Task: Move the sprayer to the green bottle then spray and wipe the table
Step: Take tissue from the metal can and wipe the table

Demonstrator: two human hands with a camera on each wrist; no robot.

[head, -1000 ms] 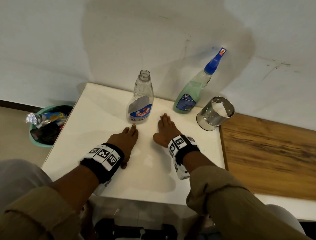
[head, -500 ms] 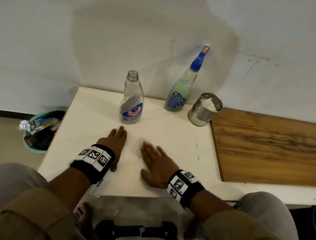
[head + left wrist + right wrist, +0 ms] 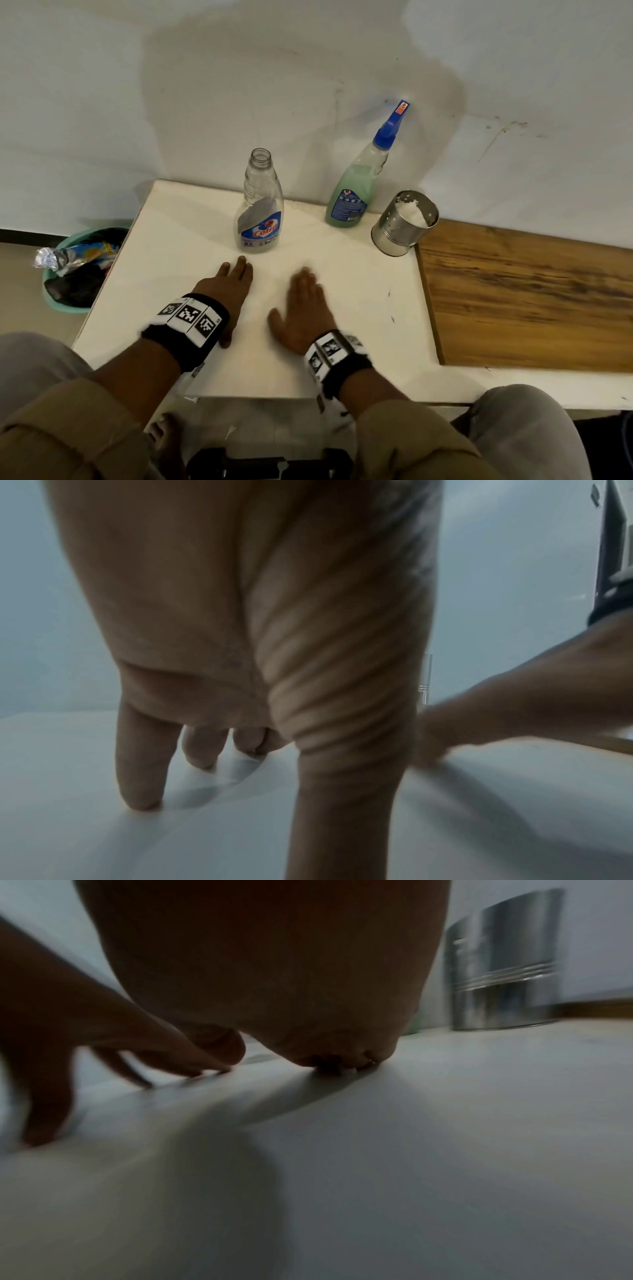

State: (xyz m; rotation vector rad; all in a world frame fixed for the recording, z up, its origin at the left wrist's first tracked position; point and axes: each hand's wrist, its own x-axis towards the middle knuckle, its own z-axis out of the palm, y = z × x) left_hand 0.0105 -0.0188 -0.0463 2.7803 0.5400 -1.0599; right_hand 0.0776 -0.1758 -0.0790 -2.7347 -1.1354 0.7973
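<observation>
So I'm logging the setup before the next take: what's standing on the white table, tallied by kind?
Bottles: 2, the clear bottle with no cap and the green bottle with the blue sprayer fitted.
Metal cups: 1, the perforated steel cup.
Total: 3 things on the table; the sprayer counts with its bottle.

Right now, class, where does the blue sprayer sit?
Head view: the sprayer tops the green bottle at the table's back, between the clear bottle and the steel cup.
</observation>
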